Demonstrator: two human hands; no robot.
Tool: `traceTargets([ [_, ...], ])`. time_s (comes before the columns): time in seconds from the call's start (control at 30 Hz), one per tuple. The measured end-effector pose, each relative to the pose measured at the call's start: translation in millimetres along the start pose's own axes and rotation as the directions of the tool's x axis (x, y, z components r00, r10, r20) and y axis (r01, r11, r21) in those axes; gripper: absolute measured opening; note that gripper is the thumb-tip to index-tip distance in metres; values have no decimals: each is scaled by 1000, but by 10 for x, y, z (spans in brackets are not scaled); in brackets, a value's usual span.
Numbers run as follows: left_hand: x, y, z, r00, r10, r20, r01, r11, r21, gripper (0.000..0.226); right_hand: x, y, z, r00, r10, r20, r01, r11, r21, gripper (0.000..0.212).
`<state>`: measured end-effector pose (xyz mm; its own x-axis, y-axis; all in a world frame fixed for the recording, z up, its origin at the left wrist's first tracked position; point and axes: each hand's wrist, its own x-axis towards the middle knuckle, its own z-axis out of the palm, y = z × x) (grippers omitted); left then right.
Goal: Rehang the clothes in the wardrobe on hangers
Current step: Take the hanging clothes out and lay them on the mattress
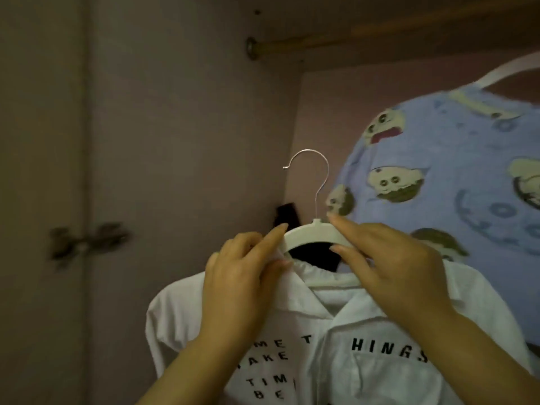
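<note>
A shirt (365, 331) is draped on a hanger (315, 233), held well below the rail (350, 39) with the left grip (242, 276) on its left arm and the right grip (388, 267) on its right. Another garment (453, 171) is hung behind, to the right. A hinge (87, 238) is set far left.

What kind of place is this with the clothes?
Probably inside a wardrobe: a rail crosses the top, a blue cartoon-print garment hangs at the right, and a white shirt on a white hanger is held up below the rail.

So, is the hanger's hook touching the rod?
Apart. The head view shows the hook well below the rod, with a clear gap between them.
</note>
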<state>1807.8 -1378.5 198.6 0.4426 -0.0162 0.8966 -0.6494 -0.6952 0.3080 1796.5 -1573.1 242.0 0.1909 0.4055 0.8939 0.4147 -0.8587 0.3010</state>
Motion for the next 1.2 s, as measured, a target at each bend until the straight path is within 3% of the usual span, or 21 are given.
traceTargets([
  [0.13,-577,-177,-898,995,-100,-21,103,976,190,40,-72,-852,220,1000,-17,-26,23,970,243,35],
  [0.23,-919,-203,-1631,986,-161,-41,165,920,355,41,-45,-1544,295,997,-30,-77,62,888,455,34],
  [0.5,-1717,-113,-3372,949,-263,-176,310,653,691,39,169,-3380,214,982,-99,-162,186,663,725,38],
  [0.77,-2537,26,-5061,868,-293,-400,492,403,772,44,453,-5337,-185,955,-142,-261,295,339,893,39],
  [1.03,-3519,219,-6983,754,-302,-584,637,116,762,43,723,-7576,-918,913,-233,-334,361,83,929,40],
  [1.2,-4040,343,-7926,725,-265,-636,653,-30,757,40,784,-8796,-1325,889,-261,-376,370,-73,926,37],
])
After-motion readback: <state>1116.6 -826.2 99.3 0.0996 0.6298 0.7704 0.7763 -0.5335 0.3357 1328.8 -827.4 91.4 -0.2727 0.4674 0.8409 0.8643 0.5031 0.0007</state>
